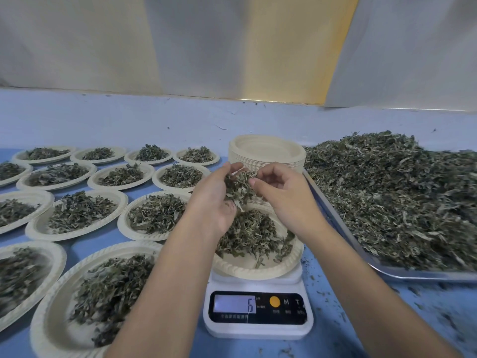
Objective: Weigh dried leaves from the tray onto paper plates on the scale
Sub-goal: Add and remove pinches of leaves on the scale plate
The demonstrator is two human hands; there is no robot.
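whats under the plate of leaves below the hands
A white digital scale, display reading 6. The paper plate sits on its platform and hides most of it. The left hand and right hand hold dried leaves above.

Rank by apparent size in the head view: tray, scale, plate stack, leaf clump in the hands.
1. tray: clearly largest.
2. scale and plate stack: near alike; the scale sits closer and the stack is partly hidden, so unranked.
3. leaf clump: smallest.
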